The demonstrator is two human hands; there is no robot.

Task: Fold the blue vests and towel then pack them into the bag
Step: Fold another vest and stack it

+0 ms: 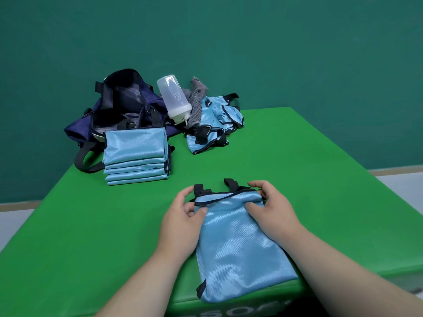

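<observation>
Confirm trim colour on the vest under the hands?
Black, edging the light-blue vest; head view shows it.

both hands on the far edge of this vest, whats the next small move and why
Probably fold the strap end toward the near end: the left hand and right hand both pinch the vest there, and it lies long and narrow, while those in the folded stack are shorter.

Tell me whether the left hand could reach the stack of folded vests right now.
Probably yes: only bare green mat lies between the left hand and the stack of folded vests, though its fingers must first release the vest they pinch.
</observation>
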